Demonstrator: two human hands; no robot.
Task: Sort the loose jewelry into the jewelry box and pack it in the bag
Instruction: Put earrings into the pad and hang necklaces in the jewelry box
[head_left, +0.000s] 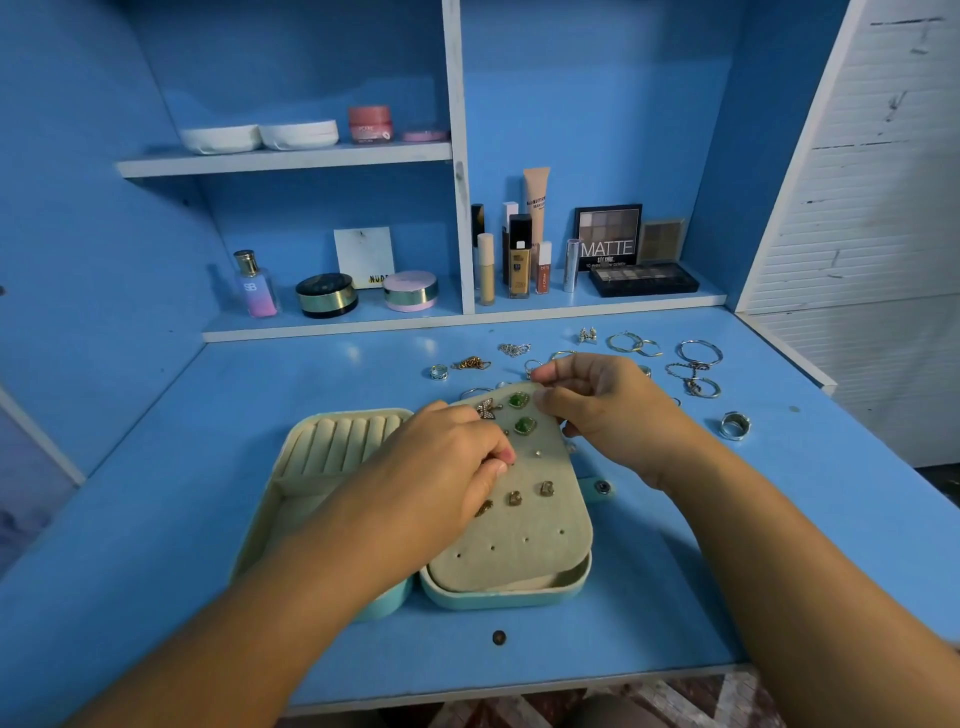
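- Turquoise jewelry box (498, 600) lies open near the middle of the front edge of the blue worktop (208, 467), its two halves side by side.
- Its left half shows a row of beige ring rolls (337, 441). Over its right half sits a beige earring panel (519, 551), with the far end lifted.
- The right grip (597, 410) pinches the panel's far edge, thumb and fingertips closed on it.
- The left grip (441, 467) rests on the panel's left side, fingers curled and tips pressed together at its middle. Whether they pinch a stud I cannot tell.
- Pinned on the panel are a butterfly earring (487, 409) and two green stone studs (518, 400) at the far end, and a pair of B-shaped studs (546, 488) toward the middle.
- Loose jewelry lies toward the worktop's back right: hoop earrings (626, 343), bangles (700, 352), a gold chain (471, 363) and a silver band (439, 371).
- A wide silver ring (735, 425) lies apart, near the right edge.
- An eyeshadow palette (644, 279) and bottles stand on the shelf behind.
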